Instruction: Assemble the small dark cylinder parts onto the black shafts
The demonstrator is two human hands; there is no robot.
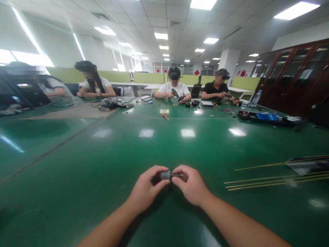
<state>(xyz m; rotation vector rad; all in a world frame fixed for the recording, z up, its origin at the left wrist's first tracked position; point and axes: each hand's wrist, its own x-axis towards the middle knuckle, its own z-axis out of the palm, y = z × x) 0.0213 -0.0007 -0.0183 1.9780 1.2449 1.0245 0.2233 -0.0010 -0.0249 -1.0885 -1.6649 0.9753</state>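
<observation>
My left hand [146, 187] and my right hand [189, 185] meet just above the green table [108, 161], near its front edge. Between their fingertips sits a small dark grey cylindrical part [166, 175] with a thin dark end sticking out to the right. Fingers of the left hand pinch the thicker grey end. My right hand's fingers close round the thinner dark end. Both forearms reach in from the bottom of the view.
Several thin yellow rods [269, 181] and a dark flat piece [305, 164] lie to the right. Across the table several people work with small tools; a red-handled screwdriver [165, 116], boxes and cables lie there. Wooden cabinets [295, 79] line the right wall.
</observation>
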